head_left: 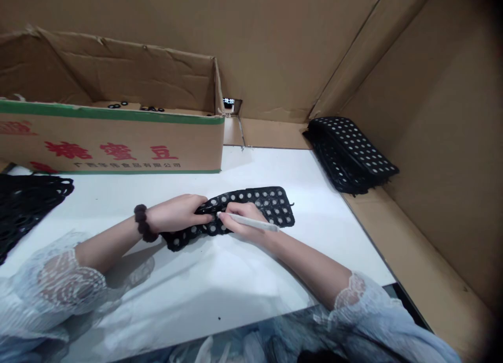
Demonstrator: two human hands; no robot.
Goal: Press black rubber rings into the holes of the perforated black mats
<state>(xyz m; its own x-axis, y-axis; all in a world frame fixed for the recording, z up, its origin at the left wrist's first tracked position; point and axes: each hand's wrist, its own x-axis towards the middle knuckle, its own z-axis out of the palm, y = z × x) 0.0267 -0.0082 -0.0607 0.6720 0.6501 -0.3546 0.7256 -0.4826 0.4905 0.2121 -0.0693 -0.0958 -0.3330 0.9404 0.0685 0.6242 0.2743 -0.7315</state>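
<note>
On the white table lies a black rubber-like sheet [271,200] with rows of round, light-coloured spots. My left hand [176,213] grips its left part, thumb on top and fingers folded over the far edge. A white pen-like tool [255,223] is pinched in my right hand [245,221]. Its tip points left and meets the sheet close to my left thumb. Whether the spots are holes or inserts I cannot tell. Part of the sheet is hidden under both hands.
An open cardboard box [137,143] with several small black rings [124,103] stands at the back left. Black perforated material [27,200] lies at the left edge. Stacked black spotted sheets [349,148] lean by the cardboard wall [432,143] on the right.
</note>
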